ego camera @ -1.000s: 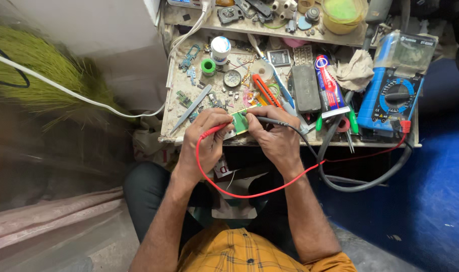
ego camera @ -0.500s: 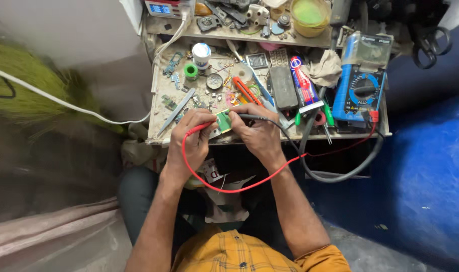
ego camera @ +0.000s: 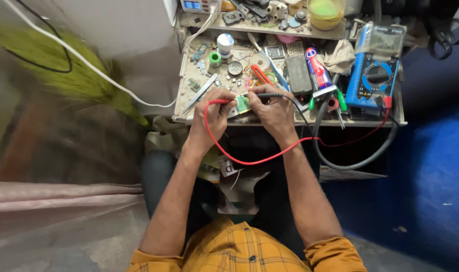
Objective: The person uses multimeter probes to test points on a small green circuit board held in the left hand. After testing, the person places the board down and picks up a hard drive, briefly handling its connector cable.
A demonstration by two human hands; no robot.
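two hands meet at the front edge of a cluttered workbench (ego camera: 189, 108), with a small green circuit board (ego camera: 243, 104) between them. the left hand (ego camera: 213, 113) has its fingers curled tight around a red probe (ego camera: 220, 102), whose red wire (ego camera: 249, 162) loops down below the bench edge and runs off to the right. the right hand (ego camera: 272, 108) is closed around a black probe (ego camera: 267, 94), with its tip toward the board; its black wire (ego camera: 350, 165) curves down and back up to the right. the board lies flat near the bench's front edge, touched by both hands, though how the fingertips rest on it cannot be told.

behind the hands lie metal tweezers (ego camera: 200, 92), a roll of green tape (ego camera: 215, 58), a white tub (ego camera: 225, 44) and a red-and-blue tube (ego camera: 317, 69). a blue multimeter (ego camera: 374, 80) sits at the right end of the bench, well apart from the board. a yellow-green bowl (ego camera: 326, 11) stands on the shelf above. a white cable (ego camera: 88, 70) crosses the left side, over a blurred green broom (ego camera: 63, 70). the person's sleeves (ego camera: 335, 254) are orange plaid.
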